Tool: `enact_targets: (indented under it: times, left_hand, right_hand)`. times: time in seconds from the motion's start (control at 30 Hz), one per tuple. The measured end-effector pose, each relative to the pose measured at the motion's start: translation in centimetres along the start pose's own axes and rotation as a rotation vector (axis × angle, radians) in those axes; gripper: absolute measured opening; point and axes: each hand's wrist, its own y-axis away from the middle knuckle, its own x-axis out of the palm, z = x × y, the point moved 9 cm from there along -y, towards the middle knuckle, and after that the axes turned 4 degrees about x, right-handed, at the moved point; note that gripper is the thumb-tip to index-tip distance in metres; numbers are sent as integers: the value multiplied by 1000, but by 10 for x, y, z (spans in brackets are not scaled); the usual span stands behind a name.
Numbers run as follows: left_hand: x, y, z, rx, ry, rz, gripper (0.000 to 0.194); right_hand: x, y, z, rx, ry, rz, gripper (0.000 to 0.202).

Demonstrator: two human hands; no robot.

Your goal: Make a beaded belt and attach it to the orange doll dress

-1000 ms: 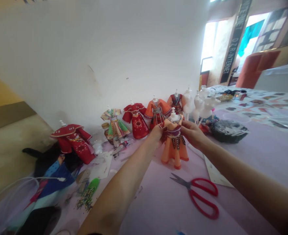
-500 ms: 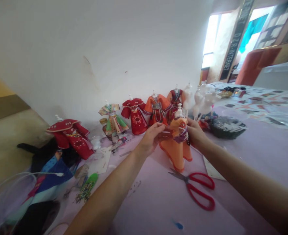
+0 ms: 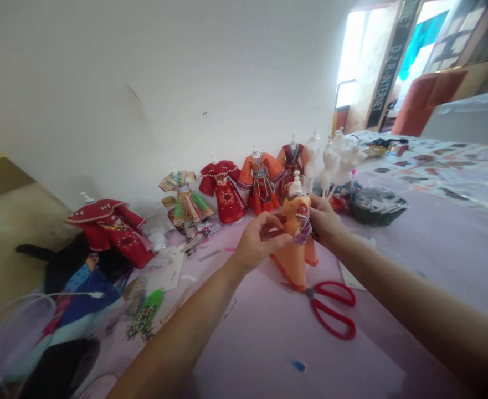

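A small mannequin in an orange doll dress [image 3: 290,260], with beads and a purple patch at its front, stands upright before me. My right hand [image 3: 325,223] is closed around its far right side, fingers partly hidden behind the dress. At the left side of the dress is my left hand [image 3: 260,238], fingers curled, the thumb apart from them and its tip against the orange cloth. Just below the hem lie red-handled scissors [image 3: 334,310], their blades partly under the dress.
Along the wall stand several dressed mannequins, including a red dress [image 3: 227,198] and an orange-sleeved dress [image 3: 263,180]. Bare white mannequins [image 3: 345,163] and a dark basket [image 3: 379,206] are at right. A fallen red dress [image 3: 117,233], beads [image 3: 142,321] and a cable [image 3: 77,293] lie left.
My left thumb has come away from the fingertips and lowered onto the dress front. My right hand keeps its hold. The whole view has shifted slightly.
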Motion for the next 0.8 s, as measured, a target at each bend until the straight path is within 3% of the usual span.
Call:
enact_targets:
  times: [0.27, 0.4, 0.5, 0.6, 0.7, 0.8]
  left_hand:
    - [-25, 12, -2, 24, -158, -148, 21]
    - [-25, 11, -34, 139, -220, -245, 22]
    - [-11, 3, -78, 240, -289, -274, 22]
    - [20, -9, -121, 361, -558, -215, 22]
    - [45, -24, -136, 370, -888, -163, 18]
    - [55, -33, -135, 378, -988, -134, 22]
  right_hand:
    - [-22, 13, 24, -46, -3, -24, 22]
    - [-31, 21, 33, -68, 1, -38, 22]
    - [-34, 28, 37, -71, 0, -40, 24]
    - [-36, 36, 44, -78, -9, -40, 23]
    - [-40, 45, 54, -98, -19, -41, 20]
    - [-44, 55, 64, -112, -19, -45, 19]
